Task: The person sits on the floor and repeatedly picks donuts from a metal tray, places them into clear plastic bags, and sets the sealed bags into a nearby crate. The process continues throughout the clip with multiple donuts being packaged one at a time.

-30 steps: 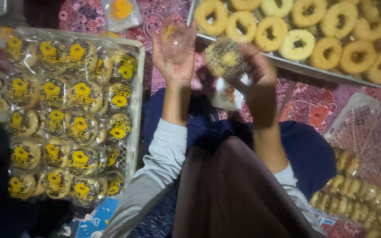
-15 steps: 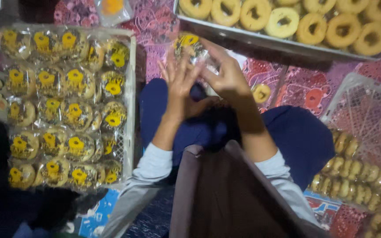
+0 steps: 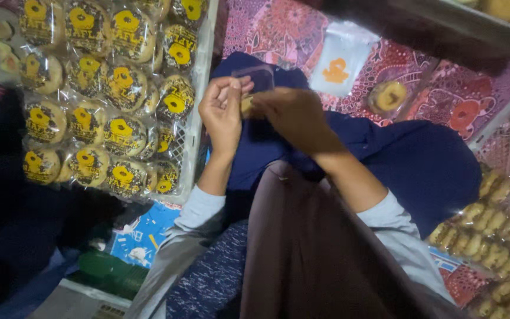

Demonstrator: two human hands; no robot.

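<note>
Left hand [image 3: 222,109] and right hand [image 3: 293,112] both pinched on a clear packet [image 3: 255,80]; yellow-labelled wrapped rounds [image 3: 104,88] in white crate [image 3: 199,100] leftward

Round doughnuts in clear wrappers with yellow labels [image 3: 116,127] fill the white crate [image 3: 199,106] at left. A clear bag with an orange mark [image 3: 339,62] lies on the patterned cloth, a wrapped doughnut [image 3: 388,96] just beside it.

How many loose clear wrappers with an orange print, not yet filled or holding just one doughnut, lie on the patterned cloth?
2. An empty wrapper lies beyond the hands; a wrapper with one doughnut lies right of it. A third, held between both hands, is not counted; others may be hidden.
</note>
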